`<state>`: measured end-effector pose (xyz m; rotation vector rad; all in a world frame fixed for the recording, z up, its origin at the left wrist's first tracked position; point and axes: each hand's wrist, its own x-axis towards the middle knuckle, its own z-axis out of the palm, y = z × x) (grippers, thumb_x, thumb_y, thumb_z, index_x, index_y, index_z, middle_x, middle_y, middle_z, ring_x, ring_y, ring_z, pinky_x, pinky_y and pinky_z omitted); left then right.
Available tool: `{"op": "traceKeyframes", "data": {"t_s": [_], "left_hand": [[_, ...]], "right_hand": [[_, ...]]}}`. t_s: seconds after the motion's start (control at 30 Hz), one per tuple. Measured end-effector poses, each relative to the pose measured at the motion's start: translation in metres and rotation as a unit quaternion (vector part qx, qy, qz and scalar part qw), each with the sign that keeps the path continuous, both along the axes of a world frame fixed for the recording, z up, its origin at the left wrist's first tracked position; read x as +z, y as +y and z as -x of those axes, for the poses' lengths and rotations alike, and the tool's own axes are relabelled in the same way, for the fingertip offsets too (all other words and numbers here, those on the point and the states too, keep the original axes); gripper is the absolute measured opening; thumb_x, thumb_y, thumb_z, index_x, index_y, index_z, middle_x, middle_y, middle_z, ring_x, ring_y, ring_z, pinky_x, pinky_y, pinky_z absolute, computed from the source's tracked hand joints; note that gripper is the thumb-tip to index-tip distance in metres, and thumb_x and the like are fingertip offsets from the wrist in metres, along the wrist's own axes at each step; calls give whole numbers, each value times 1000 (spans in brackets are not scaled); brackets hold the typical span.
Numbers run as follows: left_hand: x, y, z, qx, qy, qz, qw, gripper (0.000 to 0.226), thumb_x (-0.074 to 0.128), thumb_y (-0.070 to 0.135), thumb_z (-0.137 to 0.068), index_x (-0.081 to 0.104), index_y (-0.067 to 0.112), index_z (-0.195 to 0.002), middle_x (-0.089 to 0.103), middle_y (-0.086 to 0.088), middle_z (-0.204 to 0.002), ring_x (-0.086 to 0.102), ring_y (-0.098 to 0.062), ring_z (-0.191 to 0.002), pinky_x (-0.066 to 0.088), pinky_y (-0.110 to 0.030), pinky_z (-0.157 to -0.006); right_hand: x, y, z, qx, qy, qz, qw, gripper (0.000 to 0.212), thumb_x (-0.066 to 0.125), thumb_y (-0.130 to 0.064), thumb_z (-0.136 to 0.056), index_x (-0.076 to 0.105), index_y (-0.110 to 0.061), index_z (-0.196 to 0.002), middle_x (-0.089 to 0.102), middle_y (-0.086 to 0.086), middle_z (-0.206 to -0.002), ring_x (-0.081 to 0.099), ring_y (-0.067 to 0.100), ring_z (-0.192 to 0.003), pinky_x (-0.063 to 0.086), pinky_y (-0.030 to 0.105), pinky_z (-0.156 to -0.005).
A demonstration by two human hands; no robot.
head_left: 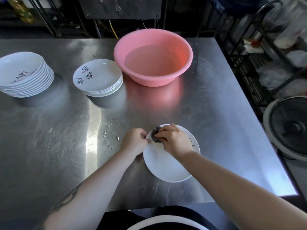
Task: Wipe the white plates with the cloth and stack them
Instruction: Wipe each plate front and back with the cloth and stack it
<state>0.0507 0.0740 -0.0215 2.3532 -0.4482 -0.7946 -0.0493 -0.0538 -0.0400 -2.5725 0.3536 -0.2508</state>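
A white plate lies on the steel table near its front edge. My left hand pinches the plate's far left rim. My right hand holds a dark grey cloth and presses it onto the plate's upper part. Two stacks of white plates with painted characters stand at the back: a taller stack at the far left and a lower stack nearer the middle.
A pink basin holding water stands behind the plate, right of the lower stack. Water drops lie on the table left of my left hand. A round grey appliance sits off the table's right edge, beside dark shelving.
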Motion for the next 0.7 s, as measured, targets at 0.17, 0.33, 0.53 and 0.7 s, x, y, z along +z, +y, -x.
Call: {"op": "traceKeyframes", "data": {"t_s": [0.17, 0.33, 0.53, 0.7], "left_hand": [[-5, 31, 20, -13, 105, -18, 994, 8, 70, 8, -81, 64, 12, -84, 71, -3, -62, 71, -26, -61, 47, -23, -48], [1, 10, 5, -22, -19, 25, 999, 12, 74, 18, -81, 68, 20, -91, 67, 11, -78, 63, -11, -76, 45, -18, -63], [-6, 15, 7, 38, 73, 24, 996, 12, 72, 2, -82, 67, 7, -92, 68, -3, -70, 63, -23, -56, 51, -28, -60], [-3, 19, 14, -25, 26, -19, 999, 9, 73, 15, -79, 65, 17, -84, 71, 2, -69, 68, -23, -65, 53, -30, -63]], "right_hand": [[0, -13, 10, -77, -23, 23, 996, 23, 71, 7, -73, 78, -12, -82, 69, 5, -85, 59, 32, -82, 53, 41, -54], [6, -3, 8, -7, -11, -6, 1000, 19, 67, 1, -81, 78, -11, -89, 71, 5, -94, 59, 31, -89, 51, 38, -72], [5, -14, 12, -59, 1, 13, 998, 18, 67, -4, -84, 78, -16, -90, 69, -1, -96, 58, 23, -95, 51, 32, -64], [2, -13, 16, -97, -32, 29, 994, 21, 72, 6, -74, 78, -14, -80, 70, 1, -85, 61, 29, -83, 51, 32, -55]]}}
